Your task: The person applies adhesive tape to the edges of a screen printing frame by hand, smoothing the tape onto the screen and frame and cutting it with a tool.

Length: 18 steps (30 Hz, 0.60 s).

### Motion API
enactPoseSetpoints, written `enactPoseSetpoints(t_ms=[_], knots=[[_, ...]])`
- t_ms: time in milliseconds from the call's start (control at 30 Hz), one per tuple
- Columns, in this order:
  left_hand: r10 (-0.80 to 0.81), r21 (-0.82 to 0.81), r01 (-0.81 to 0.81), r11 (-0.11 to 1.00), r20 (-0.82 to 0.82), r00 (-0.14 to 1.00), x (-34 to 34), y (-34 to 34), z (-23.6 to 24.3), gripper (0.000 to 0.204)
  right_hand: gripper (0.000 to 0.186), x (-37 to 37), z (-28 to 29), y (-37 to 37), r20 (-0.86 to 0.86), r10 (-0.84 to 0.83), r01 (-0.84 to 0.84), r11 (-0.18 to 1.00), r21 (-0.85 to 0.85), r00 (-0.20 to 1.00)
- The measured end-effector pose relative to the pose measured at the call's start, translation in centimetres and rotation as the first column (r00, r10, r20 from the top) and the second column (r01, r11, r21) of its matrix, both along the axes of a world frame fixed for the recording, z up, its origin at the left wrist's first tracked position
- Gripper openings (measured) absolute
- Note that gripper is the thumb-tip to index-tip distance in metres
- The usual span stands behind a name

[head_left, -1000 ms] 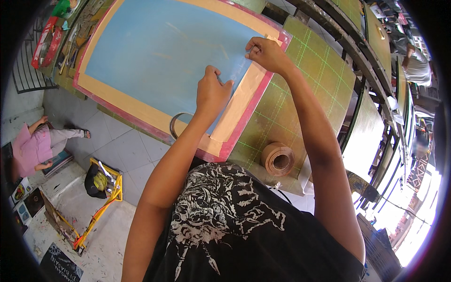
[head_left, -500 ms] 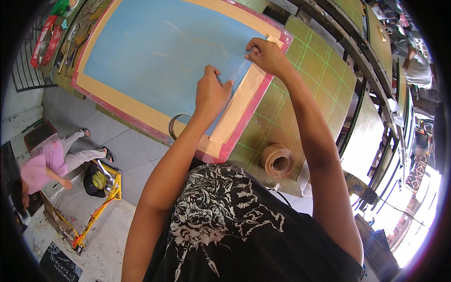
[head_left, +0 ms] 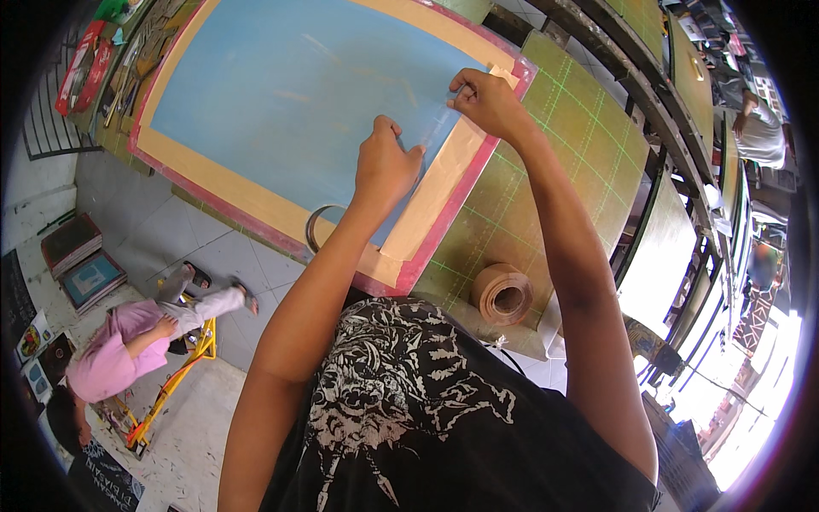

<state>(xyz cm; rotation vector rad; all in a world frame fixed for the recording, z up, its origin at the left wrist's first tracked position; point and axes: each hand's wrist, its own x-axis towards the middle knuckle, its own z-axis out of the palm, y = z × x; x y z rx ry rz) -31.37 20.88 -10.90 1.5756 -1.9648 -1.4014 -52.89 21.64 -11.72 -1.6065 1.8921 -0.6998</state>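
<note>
A screen-printing frame point(head_left: 483, 175) with blue mesh point(head_left: 264, 94) lies before me, its edges covered with tan tape and red-pink margins. My left hand point(head_left: 386, 166) is closed in a pinch over the mesh near the right-hand border. Farther off, my right hand point(head_left: 485, 101) also pinches, close to the frame's far right corner. Between them runs a pale, glossy strip of clear tape point(head_left: 437, 132), along the inner edge of the tan border. A thin ring, like a tape roll point(head_left: 312, 229), rests beside my left forearm at the frame's near edge.
A roll of brown tape point(head_left: 503, 294) sits on the green gridded table point(head_left: 563, 145) right of the frame. Tools and a red box point(head_left: 85, 68) lie at the far left. A person in pink point(head_left: 119, 358) is at lower left, by a yellow metal frame point(head_left: 166, 397).
My hands hold nearly the same places, with the strip still between them. At lower left, the person in pink has shifted toward me, uncovering stacked books or boxes behind.
</note>
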Motion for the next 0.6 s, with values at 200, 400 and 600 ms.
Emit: enactPoseSetpoints(t_ms=[200,400,600], knots=[[-0.001,0.014,0.001,1.0,0.02,1.0,-0.05,-0.06,0.27,0.037,0.023,0.15,0.1,0.03,-0.018,0.006,-0.006,1.0,0.012,1.0],[-0.009,-0.008,0.009,1.0,0.024,1.0,-0.07,-0.14,0.06,0.037,0.025,0.11,0.43,-0.05,-0.056,0.015,-0.012,0.999,0.048,0.998],[-0.01,-0.006,0.011,1.0,0.024,1.0,-0.13,-0.22,0.08,0.037,0.023,0.2,-0.36,0.11,-0.06,0.01,-0.012,0.999,-0.04,0.998]])
